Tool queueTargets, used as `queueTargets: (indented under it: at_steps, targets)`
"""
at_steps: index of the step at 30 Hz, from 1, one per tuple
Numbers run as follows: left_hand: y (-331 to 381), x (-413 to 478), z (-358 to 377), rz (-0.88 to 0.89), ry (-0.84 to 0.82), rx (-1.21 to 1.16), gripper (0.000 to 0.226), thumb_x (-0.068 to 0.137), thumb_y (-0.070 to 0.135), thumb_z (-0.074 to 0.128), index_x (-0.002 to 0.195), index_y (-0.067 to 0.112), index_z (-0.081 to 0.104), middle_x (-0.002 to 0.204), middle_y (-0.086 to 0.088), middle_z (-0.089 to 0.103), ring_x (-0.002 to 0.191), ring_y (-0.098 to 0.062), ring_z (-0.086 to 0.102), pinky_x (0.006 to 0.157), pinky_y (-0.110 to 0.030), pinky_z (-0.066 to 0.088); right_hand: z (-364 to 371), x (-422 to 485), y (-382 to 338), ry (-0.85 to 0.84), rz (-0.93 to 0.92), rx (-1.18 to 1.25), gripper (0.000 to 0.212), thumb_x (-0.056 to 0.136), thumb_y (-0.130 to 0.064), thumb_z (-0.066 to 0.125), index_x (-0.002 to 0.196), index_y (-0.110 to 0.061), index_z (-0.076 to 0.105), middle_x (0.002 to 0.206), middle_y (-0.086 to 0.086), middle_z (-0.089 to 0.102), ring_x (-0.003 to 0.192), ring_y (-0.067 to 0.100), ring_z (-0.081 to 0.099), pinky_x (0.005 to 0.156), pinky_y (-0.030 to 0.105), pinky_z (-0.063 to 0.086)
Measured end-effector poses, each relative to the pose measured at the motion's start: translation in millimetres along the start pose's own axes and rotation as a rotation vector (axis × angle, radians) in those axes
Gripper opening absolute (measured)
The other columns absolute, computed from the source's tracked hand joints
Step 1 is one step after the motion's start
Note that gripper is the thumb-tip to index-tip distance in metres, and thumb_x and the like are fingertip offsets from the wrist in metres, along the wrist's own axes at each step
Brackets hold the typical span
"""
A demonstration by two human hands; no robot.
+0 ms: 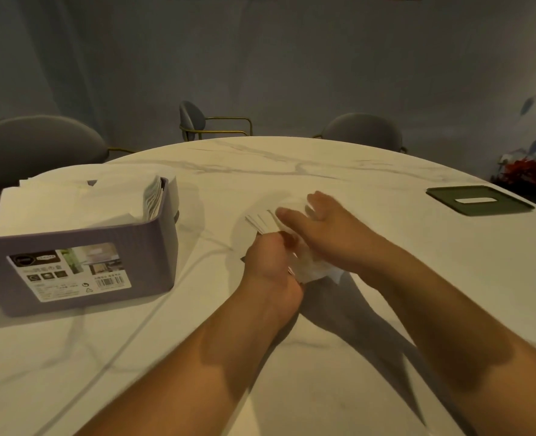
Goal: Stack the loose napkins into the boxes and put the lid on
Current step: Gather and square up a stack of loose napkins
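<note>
A purple box (pixel 81 265) with a printed label stands at the table's left, holding white napkins (pixel 71 202) that rise above its rim. At the middle of the table my left hand (pixel 271 262) grips a small bundle of white napkins (pixel 262 223), whose edges fan out past my fingers. My right hand (pixel 320 225) lies over the same bundle with fingers extended, touching it from the right. A dark green lid (pixel 477 201) with a slot lies flat at the far right of the table.
The round white marble table (pixel 291 357) fills the view. Three grey chairs (pixel 37 146) stand around its far side. A plant with red flowers (pixel 530 165) is at the right edge.
</note>
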State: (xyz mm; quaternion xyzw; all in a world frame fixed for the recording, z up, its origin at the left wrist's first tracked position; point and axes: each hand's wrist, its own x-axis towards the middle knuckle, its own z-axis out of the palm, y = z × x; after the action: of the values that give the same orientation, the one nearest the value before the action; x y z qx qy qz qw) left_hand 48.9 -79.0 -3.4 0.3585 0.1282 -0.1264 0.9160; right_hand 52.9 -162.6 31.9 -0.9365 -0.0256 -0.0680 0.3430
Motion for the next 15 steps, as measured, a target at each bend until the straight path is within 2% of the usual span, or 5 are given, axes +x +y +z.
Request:
queueTargets:
  at_steps: [3, 6, 10, 12, 15]
  targets:
    - [5.9, -8.1, 2.4, 0.019, -0.088, -0.190, 0.025, 0.092, 0.024, 0.048, 0.098, 0.006, 0.064, 0.086, -0.015, 0.068, 0.080, -0.030, 0.063, 0.071, -0.037, 0.051, -14.8, -0.1, -6.0, 0.018, 0.034, 0.276, 0.061, 0.095, -0.055, 0.035, 0.142, -0.016, 0.037, 0.139, 0.000, 0.043, 0.124, 0.019, 0.042, 0.108, 0.034, 0.030]
    - [10.6, -11.9, 1.9, 0.024, -0.137, -0.188, 0.030, 0.092, 0.031, 0.052, 0.097, 0.005, 0.064, 0.078, -0.016, 0.071, 0.074, -0.032, 0.065, 0.067, -0.036, 0.052, -37.5, 3.7, 7.1, 0.196, 0.132, 0.401, 0.048, 0.093, -0.046, 0.050, 0.129, -0.014, 0.051, 0.123, -0.001, 0.052, 0.109, 0.019, 0.050, 0.101, 0.041, 0.042]
    - [14.5, -8.5, -1.2, 0.039, -0.079, -0.125, 0.019, 0.092, 0.008, 0.047, 0.104, 0.002, 0.061, 0.086, -0.017, 0.069, 0.072, -0.031, 0.065, 0.065, -0.035, 0.054, -36.5, -7.9, 23.1, -0.274, 0.387, 0.748, 0.013, 0.093, -0.026, 0.055, 0.091, -0.014, 0.058, 0.085, 0.019, 0.067, 0.079, 0.027, 0.070, 0.075, 0.034, 0.056]
    - [17.8, -4.1, -4.9, 0.071, -0.043, -0.163, 0.024, 0.093, 0.004, 0.043, 0.113, 0.005, 0.057, 0.105, -0.020, 0.066, 0.088, -0.034, 0.063, 0.076, -0.042, 0.052, -32.7, -8.4, 30.0, -0.303, 0.419, 0.897, 0.012, 0.094, -0.015, 0.052, 0.090, -0.006, 0.060, 0.064, 0.012, 0.066, 0.055, 0.017, 0.065, 0.064, 0.027, 0.057]
    - [19.2, 0.1, -8.5, 0.082, -0.057, -0.208, 0.017, 0.097, 0.007, 0.041, 0.105, 0.012, 0.056, 0.109, -0.018, 0.066, 0.096, -0.035, 0.063, 0.080, -0.046, 0.051, -29.9, -4.6, 34.0, -0.252, 0.389, 0.969, 0.015, 0.093, -0.015, 0.055, 0.096, -0.003, 0.064, 0.079, 0.011, 0.068, 0.062, 0.017, 0.064, 0.059, 0.025, 0.056]
